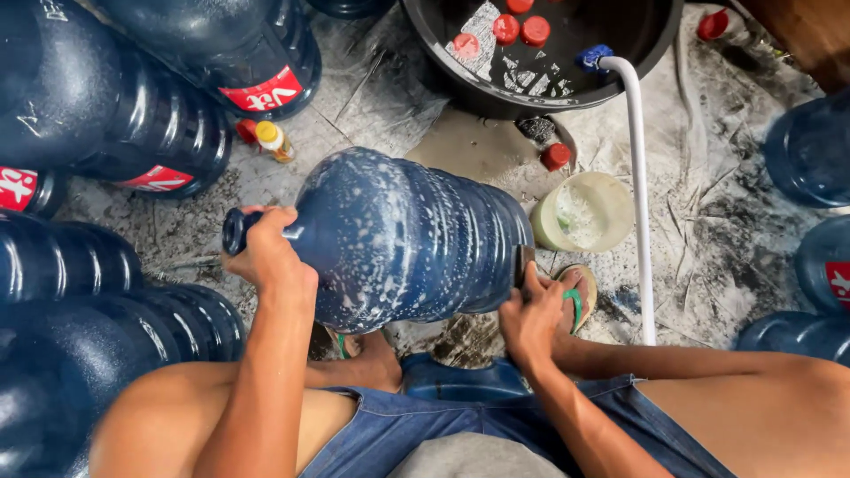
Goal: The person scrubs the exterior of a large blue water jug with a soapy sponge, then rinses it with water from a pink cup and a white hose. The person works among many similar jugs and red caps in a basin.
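Gripping the neck of a big blue water jug (403,239), the left hand (266,252) wraps its fingers closed around the narrow end at centre left of the frame. The right hand (529,317) presses against the jug's base at centre right, fingers curled on its rim; how firmly it grips is hard to tell. The jug lies on its side across the middle, speckled with white suds. Its underside and the person's foot beneath are partly hidden. A black basin (443,53) with red caps sits at top centre, a white hose (639,195) runs down the right, and a pale tub (584,212) stands just beside the jug. More blue jugs (97,115) crowd the left.
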